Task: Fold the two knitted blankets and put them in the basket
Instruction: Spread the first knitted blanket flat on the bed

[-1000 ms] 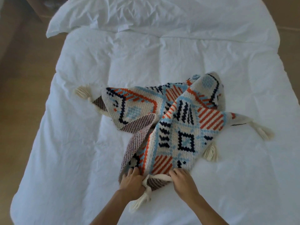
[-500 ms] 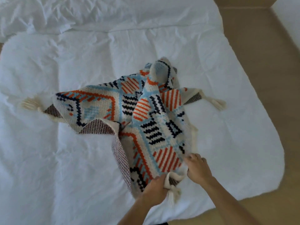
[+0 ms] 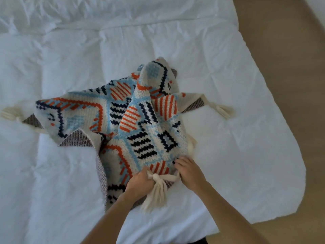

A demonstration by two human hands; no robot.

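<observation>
One knitted blanket (image 3: 123,120), cream with orange, light blue and navy patterns and cream tassels at its corners, lies crumpled in the middle of the bed. My left hand (image 3: 140,184) grips its near corner just beside a big tassel (image 3: 156,194). My right hand (image 3: 189,170) pinches the blanket's near edge a little to the right. Both hands touch the fabric close together. Other tassels lie at the far left (image 3: 10,112) and right (image 3: 222,110). No second blanket and no basket are in view.
A white duvet (image 3: 228,155) covers the bed, with a pillow or folded sheet (image 3: 105,13) along the far side. Tan floor (image 3: 290,67) runs along the right of the bed and past its near right corner.
My view has swung right, so the bed's right edge and floor show. The blanket has bunched up higher in the middle, and both hands have kept hold of the near corner.
</observation>
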